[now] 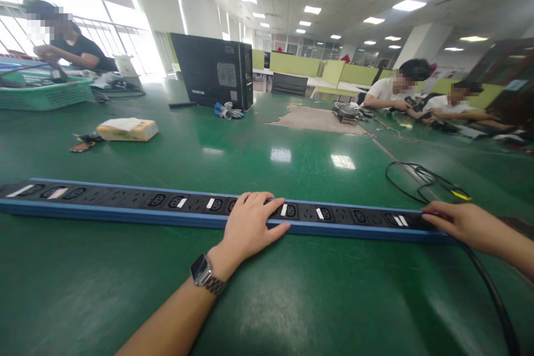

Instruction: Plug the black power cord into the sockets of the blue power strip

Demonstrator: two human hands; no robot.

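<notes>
A long blue and black power strip with several sockets lies across the green table in front of me. My left hand, with a metal watch on the wrist, rests flat on the strip's middle, fingers stretched out. My right hand lies on the strip's right end, fingers curled over it where a thick black cable leaves toward the lower right.
A black computer case stands at the back. A tan box and a green basket lie at the left, a loose black wire at the right. One person sits at the far left, two others at the far right.
</notes>
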